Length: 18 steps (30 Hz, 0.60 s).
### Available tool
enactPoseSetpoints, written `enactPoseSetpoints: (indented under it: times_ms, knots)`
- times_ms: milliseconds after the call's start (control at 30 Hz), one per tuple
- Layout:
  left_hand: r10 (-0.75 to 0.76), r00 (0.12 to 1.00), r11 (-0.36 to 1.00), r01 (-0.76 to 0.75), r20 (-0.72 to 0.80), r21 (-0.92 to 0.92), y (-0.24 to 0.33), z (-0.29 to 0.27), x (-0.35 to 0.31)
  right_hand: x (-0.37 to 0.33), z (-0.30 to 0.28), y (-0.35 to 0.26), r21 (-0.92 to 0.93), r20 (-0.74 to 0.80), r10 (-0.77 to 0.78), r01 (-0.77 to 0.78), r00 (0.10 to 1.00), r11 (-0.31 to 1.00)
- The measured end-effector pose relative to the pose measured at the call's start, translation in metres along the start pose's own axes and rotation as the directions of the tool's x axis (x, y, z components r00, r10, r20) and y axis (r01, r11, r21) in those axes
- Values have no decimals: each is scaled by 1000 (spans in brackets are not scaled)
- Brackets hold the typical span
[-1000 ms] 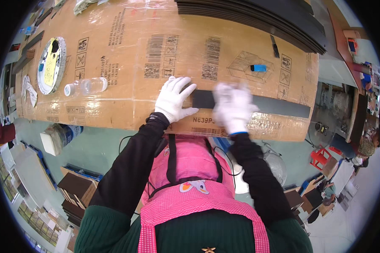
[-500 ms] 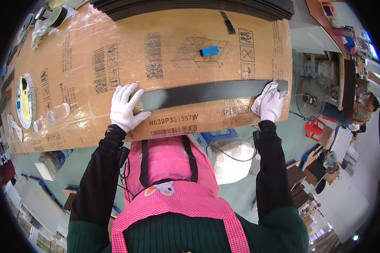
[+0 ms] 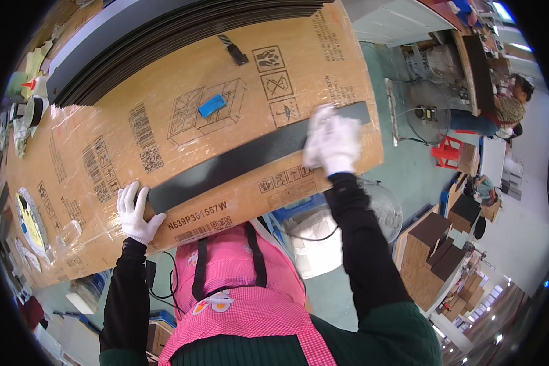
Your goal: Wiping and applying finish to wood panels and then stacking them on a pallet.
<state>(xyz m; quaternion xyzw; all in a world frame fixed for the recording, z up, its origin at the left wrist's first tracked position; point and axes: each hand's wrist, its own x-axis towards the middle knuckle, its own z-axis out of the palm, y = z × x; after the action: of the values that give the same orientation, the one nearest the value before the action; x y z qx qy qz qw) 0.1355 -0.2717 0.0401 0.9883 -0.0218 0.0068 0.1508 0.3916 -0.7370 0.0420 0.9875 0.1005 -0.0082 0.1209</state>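
A dark strip (image 3: 238,151) lay across the cardboard-covered tabletop (image 3: 241,202).
It slanted from eight o'clock to two o'clock. The gloved left hand (image 3: 138,215) lay released, fingers spread, at its eight o'clock end; the gloved right hand (image 3: 333,141), blurred, overlapped it near the two o'clock end, whether clenched or grasping something I could not tell.

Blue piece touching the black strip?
Apart. The head view shows bare cardboard between the blue piece and the upper edge of the black strip.
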Motion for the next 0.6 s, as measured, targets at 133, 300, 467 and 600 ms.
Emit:
enactPoseSetpoints:
  times_ms: [133,300,467,600]
  knots:
    - [-43,999,999,44,20,-13,-2,-6,-7,44,22,80,214,169,280,-313,945,926]
    - [-12,999,999,10,-43,-42,5,2,10,47,5,61,-67,96,372,-367,923,928]
    - [-16,997,995,9,-69,-103,0,-2,2,-36,-19,-106,147,-65,-9,18,998,989]
    - [-15,994,989,-1,-108,-146,-4,-3,0,-89,-67,-253,283,219,-316,249,923,926]
